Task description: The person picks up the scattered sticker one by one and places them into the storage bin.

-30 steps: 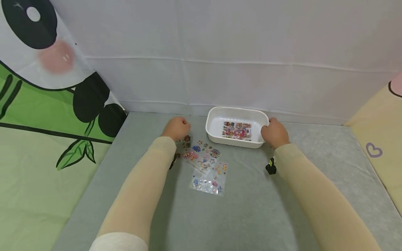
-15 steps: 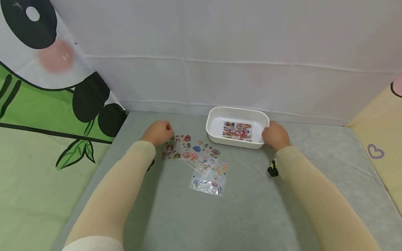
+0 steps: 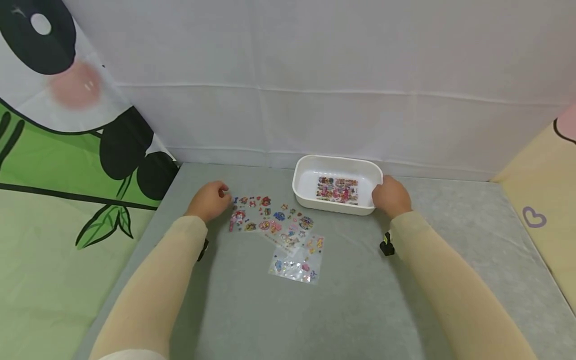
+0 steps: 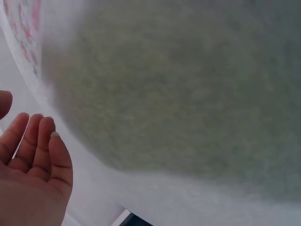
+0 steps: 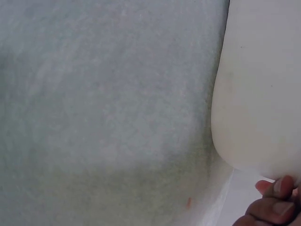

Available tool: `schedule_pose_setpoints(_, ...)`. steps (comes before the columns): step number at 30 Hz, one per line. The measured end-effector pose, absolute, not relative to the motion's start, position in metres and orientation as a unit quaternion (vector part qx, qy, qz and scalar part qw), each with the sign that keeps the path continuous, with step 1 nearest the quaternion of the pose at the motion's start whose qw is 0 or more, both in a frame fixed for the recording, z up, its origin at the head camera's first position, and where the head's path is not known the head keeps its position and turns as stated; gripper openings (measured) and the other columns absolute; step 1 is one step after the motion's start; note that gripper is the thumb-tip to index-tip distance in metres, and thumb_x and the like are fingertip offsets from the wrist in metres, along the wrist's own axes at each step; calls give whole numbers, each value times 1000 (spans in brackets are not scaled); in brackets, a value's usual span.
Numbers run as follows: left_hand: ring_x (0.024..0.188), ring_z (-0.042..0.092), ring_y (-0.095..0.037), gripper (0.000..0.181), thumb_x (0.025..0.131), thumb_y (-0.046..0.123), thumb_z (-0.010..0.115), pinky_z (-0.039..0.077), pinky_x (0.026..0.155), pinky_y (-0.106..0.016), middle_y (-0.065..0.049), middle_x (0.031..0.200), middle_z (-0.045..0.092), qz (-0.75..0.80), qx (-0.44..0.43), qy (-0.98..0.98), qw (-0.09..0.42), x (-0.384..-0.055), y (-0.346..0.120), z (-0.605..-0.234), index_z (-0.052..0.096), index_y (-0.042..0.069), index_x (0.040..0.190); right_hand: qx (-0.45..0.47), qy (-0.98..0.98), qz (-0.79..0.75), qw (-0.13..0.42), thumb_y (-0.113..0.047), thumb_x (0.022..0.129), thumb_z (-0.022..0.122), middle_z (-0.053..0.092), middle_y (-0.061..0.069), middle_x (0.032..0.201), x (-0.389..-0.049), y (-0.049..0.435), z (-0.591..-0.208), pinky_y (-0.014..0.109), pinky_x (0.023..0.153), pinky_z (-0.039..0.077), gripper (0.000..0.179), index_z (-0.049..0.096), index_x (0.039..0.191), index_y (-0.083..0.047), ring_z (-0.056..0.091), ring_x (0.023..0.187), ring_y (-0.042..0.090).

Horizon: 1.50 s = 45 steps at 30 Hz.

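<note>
My left hand (image 3: 209, 201) hovers at the left edge of a clear sticker sheet (image 3: 249, 215), holding nothing. In the left wrist view the left hand (image 4: 37, 174) shows loosely bent fingers with the thumb apart. Overlapping that sheet are a second sticker sheet (image 3: 290, 226) and, nearer to me, a shiny clear one (image 3: 294, 267). With my right hand (image 3: 392, 196) I grip the right end of a white plastic tray (image 3: 333, 206), thumb and fingers at its rim. Inside the tray lies a colourful sticker sheet (image 3: 337, 190). The right wrist view shows the tray's outer wall (image 5: 258, 84) beside my curled fingers.
A grey cloth (image 3: 351, 300) covers the table. Behind the tray rises a white cloth backdrop (image 3: 315, 115), close to its far side. Printed cartoon panels stand at the left (image 3: 54, 250) and right (image 3: 540, 190).
My left hand has moved left off the sticker sheets, uncovering the leftmost one, and its fingers have loosened. The right hand keeps its grip on the tray, which stays in place.
</note>
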<state>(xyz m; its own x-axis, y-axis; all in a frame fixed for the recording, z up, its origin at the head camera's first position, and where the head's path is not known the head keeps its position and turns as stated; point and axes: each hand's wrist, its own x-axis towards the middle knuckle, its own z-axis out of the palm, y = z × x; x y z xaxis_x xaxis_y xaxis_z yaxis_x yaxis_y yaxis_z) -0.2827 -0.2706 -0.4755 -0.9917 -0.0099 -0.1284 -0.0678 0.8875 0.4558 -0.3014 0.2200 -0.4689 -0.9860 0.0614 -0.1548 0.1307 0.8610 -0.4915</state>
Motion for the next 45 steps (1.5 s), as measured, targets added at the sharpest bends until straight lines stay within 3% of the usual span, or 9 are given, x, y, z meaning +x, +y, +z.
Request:
schedule_pose_setpoints(4, 103, 57, -37, 39, 102, 24, 57, 49, 92, -56, -21, 119, 60, 225, -16, 972, 61, -281, -273, -479, 60, -2, 131, 53, 962, -261, 66, -17, 104, 33, 58, 35, 128, -301, 219, -469, 60, 97, 47, 50, 47, 139, 17, 59, 112, 46)
schedule_pose_setpoints(12, 130, 50, -43, 44, 101, 24, 62, 38, 111, -57, -26, 137, 54, 157, 31, 985, 61, -280, -264, -487, 59, -4, 134, 55, 961, -263, 66, -16, 103, 33, 59, 34, 128, -300, 217, -470, 60, 97, 47, 50, 47, 139, 16, 59, 112, 46)
schedule_pose_setpoints(29, 128, 51, -41, 51, 98, 31, 68, 41, 108, -57, -21, 134, 54, 142, 43, 985, 91, -286, -248, -489, 61, -1, 137, 59, 963, -255, 64, -16, 103, 34, 59, 33, 128, -301, 218, -471, 59, 95, 48, 50, 48, 139, 15, 59, 109, 44)
schedule_pose_setpoints(45, 117, 55, -37, 48, 93, 28, 75, 44, 103, -54, -19, 124, 58, 171, 30, 980, 97, -291, -249, -489, 64, -2, 129, 63, 962, -259, 60, -16, 104, 33, 58, 33, 131, -301, 216, -472, 60, 96, 48, 51, 46, 143, 14, 59, 112, 45)
